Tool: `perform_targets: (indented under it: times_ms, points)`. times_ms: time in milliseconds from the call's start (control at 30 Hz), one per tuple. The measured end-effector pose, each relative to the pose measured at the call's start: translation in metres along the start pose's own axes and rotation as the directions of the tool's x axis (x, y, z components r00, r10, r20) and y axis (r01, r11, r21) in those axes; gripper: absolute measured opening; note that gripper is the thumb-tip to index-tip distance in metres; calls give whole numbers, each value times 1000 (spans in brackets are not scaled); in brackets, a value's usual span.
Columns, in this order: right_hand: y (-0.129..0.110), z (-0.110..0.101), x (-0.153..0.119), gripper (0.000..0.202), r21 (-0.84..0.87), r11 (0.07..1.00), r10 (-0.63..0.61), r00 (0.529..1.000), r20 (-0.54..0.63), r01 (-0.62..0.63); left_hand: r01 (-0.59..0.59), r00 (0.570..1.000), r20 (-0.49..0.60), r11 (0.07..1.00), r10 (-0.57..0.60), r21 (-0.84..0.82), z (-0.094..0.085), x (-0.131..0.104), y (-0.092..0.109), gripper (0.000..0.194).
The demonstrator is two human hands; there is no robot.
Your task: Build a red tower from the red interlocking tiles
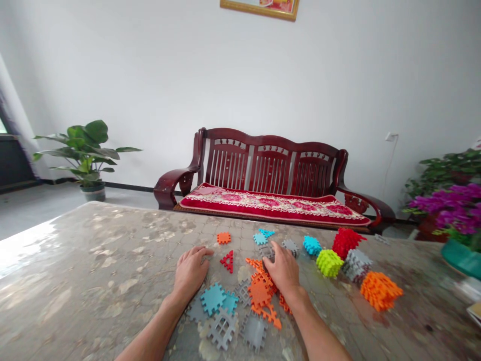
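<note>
My left hand (192, 269) rests palm down on the table, fingers stretched out and nothing in them. Close to its fingertips are an orange square puzzle tile (224, 238) and a red triangular tile (227, 261). My right hand (284, 268) reaches over the loose tiles with thumb and index finger apart. A grey windowed tile (266, 250) lies at those two fingertips; whether they touch it I cannot tell. Under and beside my right wrist is a heap of orange tiles (260, 292). Teal tiles (213, 298) and a grey lattice tile (223, 328) lie between my forearms.
On the right stand tile stacks: blue (311, 245), lime (329, 263), red (345, 242), grey (356, 264) and orange (380, 291). A patterned cover lies over the table (93, 281). Beyond it is a wooden bench (270, 160). Purple flowers (451, 205) stand at the right edge.
</note>
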State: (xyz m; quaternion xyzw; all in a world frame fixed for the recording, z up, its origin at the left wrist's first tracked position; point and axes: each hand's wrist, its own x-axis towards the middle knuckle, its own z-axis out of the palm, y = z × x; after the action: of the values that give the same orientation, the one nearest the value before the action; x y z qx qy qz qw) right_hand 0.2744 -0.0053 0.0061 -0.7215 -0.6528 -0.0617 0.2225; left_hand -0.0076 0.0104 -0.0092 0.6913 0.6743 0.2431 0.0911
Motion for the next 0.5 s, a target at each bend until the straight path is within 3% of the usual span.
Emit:
perform_targets:
  times_ms: [200,367,500]
  points:
    - [23,-19,11,50,-9,991,130,963,-235,-136,2,1000,-7,1000,-2,11,1,0,-1,41]
    - [50,-23,15,51,-82,970,201,948,-246,-227,-4,1000,-21,1000,5,28,0,-1,0,40]
    - [56,-23,13,52,-92,963,231,949,-213,-255,-11,1000,-23,1000,12,27,1,0,-1,40]
